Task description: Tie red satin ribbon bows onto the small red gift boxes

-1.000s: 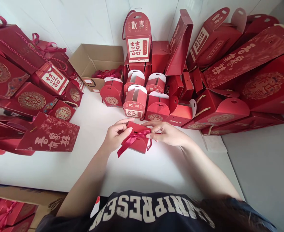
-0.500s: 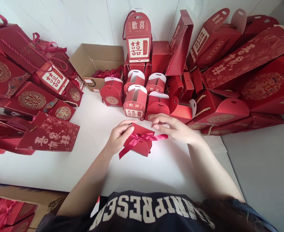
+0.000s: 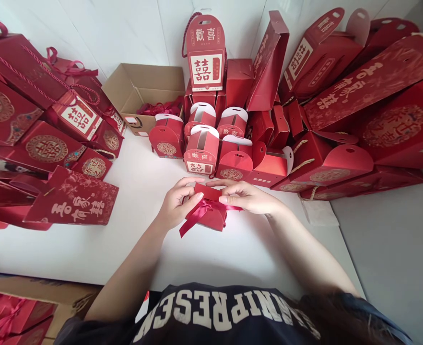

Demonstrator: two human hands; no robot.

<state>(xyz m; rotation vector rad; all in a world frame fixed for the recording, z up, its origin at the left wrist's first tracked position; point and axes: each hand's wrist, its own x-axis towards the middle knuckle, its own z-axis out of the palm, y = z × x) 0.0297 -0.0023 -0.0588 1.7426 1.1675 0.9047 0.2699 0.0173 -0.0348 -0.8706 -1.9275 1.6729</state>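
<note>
A small red gift box (image 3: 213, 218) sits on the white table (image 3: 132, 239) right in front of me. A red satin ribbon (image 3: 197, 215) is tied across its top, one tail hanging toward the lower left. My left hand (image 3: 177, 203) grips the box's left side, thumb and fingers closed over the top edge. My right hand (image 3: 245, 196) lies over the box's right side, its fingertips pinched at the ribbon near the knot. The box's right half is hidden under that hand.
Small red boxes with white handles (image 3: 200, 143) stand in rows just beyond my hands. An open cardboard box (image 3: 143, 93) holds red ribbons at the back. Large red gift bags (image 3: 46, 148) are piled left, more red boxes (image 3: 358, 110) right. A cardboard carton (image 3: 28, 306) sits lower left.
My right hand pulled a ribbon tail out to the right, then came back in over the box; that tail no longer sticks out. My left hand stayed on the box.
</note>
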